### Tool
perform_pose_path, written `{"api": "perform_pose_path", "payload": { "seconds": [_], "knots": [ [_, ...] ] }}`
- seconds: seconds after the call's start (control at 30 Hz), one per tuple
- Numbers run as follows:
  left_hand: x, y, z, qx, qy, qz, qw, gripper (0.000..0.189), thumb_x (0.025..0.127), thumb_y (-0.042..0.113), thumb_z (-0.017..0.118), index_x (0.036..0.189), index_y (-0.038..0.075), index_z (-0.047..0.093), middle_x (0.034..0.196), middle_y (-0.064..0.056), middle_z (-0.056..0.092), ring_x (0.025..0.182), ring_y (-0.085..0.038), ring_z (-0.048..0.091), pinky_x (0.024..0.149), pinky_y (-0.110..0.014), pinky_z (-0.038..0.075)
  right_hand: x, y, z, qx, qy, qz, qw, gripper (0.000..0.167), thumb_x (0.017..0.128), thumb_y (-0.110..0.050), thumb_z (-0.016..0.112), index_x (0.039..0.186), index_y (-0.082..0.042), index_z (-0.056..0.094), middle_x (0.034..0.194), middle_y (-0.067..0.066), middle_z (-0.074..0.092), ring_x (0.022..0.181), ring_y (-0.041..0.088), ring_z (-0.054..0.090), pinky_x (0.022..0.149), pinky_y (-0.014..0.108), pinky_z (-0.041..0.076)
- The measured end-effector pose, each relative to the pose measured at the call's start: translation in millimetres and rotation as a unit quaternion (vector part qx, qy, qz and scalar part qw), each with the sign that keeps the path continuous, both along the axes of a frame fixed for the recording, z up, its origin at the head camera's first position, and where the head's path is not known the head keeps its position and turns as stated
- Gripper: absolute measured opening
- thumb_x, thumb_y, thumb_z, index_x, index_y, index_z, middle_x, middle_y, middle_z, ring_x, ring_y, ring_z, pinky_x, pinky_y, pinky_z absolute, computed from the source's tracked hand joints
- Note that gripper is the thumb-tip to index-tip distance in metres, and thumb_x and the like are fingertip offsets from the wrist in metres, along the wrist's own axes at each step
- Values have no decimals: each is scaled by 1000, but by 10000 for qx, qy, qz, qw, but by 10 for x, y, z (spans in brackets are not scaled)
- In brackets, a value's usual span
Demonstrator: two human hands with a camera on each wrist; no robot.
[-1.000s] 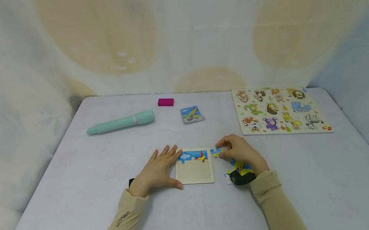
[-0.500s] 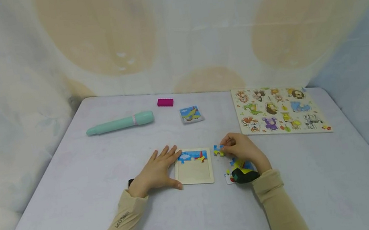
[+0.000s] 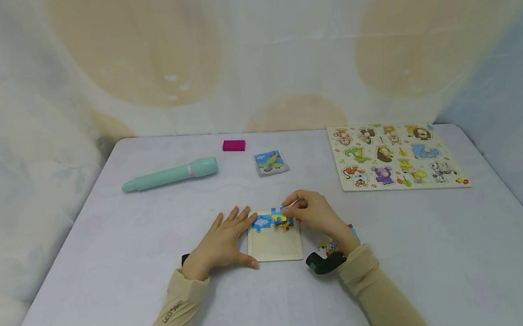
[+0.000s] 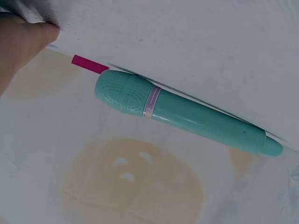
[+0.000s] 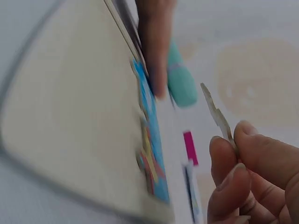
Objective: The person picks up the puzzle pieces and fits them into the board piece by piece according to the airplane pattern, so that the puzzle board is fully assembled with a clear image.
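In the head view a small square wooden puzzle tray (image 3: pixel 273 248) lies on the table, with blue-sky pieces (image 3: pixel 260 223) along its far edge. My left hand (image 3: pixel 220 243) rests spread at the tray's left side, index fingertip and thumb at its frame. My right hand (image 3: pixel 316 215) pinches a blue and yellow jigsaw piece (image 3: pixel 278 218) over the far right part of the tray. In the right wrist view this puzzle piece (image 5: pixel 217 115) is seen edge-on, raised above the tray, between thumb and fingers. Several loose pieces (image 3: pixel 326 246) lie partly hidden under the right wrist.
Beyond the hands lie a mint-green microphone-shaped pen (image 3: pixel 170 175), a magenta block (image 3: pixel 234 145) and a small airplane picture packet (image 3: pixel 270 162). An animal puzzle board (image 3: pixel 396 159) lies at the back right. A patterned cloth (image 3: pixel 282 38) hangs behind the table.
My right hand has turned the jigsaw piece beside the tray, then carried it left over the tray's far right part. My left hand has stayed in place.
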State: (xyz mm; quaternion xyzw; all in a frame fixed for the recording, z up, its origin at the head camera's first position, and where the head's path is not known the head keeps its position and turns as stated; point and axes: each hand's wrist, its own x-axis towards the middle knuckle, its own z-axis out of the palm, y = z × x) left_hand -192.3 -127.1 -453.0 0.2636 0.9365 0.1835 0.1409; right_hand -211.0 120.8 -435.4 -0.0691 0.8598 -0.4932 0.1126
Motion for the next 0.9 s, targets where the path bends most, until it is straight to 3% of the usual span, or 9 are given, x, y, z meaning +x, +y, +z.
{"api": "perform_pose_path", "payload": {
  "seconds": [0.17, 0.37, 0.9],
  "knots": [
    [9, -5, 7, 75, 21, -61, 10000, 110, 64, 54, 83, 153, 15, 30, 162, -8, 21, 151, -33, 11, 120, -59, 7, 87, -241, 21, 127, 107, 277, 9995, 17, 89, -18, 70, 102, -8, 67, 79, 6, 71, 65, 16, 60, 57, 24, 45],
    [2, -15, -24, 141, 76, -93, 9998, 111, 64, 56, 83, 153, 15, 31, 162, -7, 21, 151, -33, 12, 120, -59, 7, 120, -367, -59, 568, 236, 426, 9972, 14, 87, -20, 71, 98, -11, 68, 77, 1, 69, 69, 11, 56, 60, 23, 42],
    [31, -19, 50, 151, 38, -105, 9998, 109, 65, 55, 82, 153, 14, 30, 162, -8, 21, 151, -34, 12, 120, -60, 8, 172, -482, -122, 1046, 542, 335, 9925, 13, 88, -24, 71, 94, -12, 68, 71, -2, 68, 63, 9, 57, 58, 23, 43]
  ]
}}
